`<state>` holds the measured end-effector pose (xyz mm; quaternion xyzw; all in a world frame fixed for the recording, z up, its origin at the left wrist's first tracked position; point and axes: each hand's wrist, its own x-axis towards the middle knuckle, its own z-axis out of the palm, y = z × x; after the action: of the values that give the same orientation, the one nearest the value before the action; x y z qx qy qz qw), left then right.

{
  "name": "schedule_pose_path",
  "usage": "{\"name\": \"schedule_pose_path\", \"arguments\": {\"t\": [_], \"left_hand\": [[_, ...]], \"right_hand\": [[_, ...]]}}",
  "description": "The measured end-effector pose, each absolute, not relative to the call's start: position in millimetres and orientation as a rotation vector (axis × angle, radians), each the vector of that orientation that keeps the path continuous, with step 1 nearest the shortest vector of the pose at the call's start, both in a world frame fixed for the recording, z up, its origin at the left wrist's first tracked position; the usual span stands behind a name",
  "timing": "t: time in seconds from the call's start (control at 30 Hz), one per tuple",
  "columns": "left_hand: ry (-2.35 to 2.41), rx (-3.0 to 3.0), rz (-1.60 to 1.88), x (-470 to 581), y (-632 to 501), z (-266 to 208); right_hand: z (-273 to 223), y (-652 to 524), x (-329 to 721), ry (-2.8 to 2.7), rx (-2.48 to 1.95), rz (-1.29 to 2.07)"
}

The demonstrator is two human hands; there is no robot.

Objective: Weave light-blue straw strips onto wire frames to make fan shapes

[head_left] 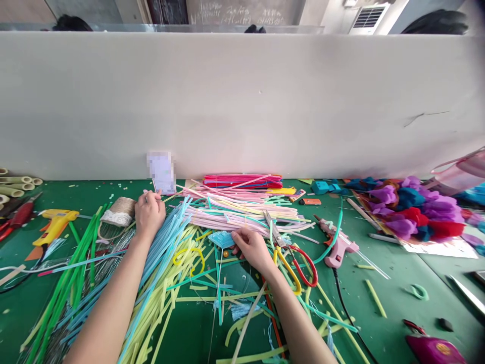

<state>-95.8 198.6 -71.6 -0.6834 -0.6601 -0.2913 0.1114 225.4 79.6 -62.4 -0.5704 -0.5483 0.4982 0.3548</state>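
Observation:
My left hand (150,215) is raised beside a small pale lilac panel (162,174) that leans against the wall, its picture blurred out. Its fingers are curled together, with a thin stick-like sliver showing above them; what they grip is unclear. Lower and to the right, my right hand (253,247) pinches the right edge of a light-blue flat ribbed piece (222,239). A small amber bead (226,253) lies just below that piece. Scissors (280,242) with red and yellow handles rest right of this hand. Blue pipe cleaners (166,227) lie beside my left wrist.
Pink pipe cleaners (246,217) and a red bundle (242,180) lie along the white partition (242,106). A pink glue gun (337,250) and purple fabric-like flowers (435,207) are at right. Left are a twine spool (119,211), a yellow glue gun (56,225) and green strips (76,288).

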Motion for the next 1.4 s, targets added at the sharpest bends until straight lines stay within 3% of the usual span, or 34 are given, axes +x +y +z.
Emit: {"name": "schedule_pose_path", "arguments": {"t": [1.4], "left_hand": [[-2.026, -1.957, -0.978, -98, 207, -74]], "right_hand": [[-60, 78, 225, -1.403, -1.48, 1.295]]}}
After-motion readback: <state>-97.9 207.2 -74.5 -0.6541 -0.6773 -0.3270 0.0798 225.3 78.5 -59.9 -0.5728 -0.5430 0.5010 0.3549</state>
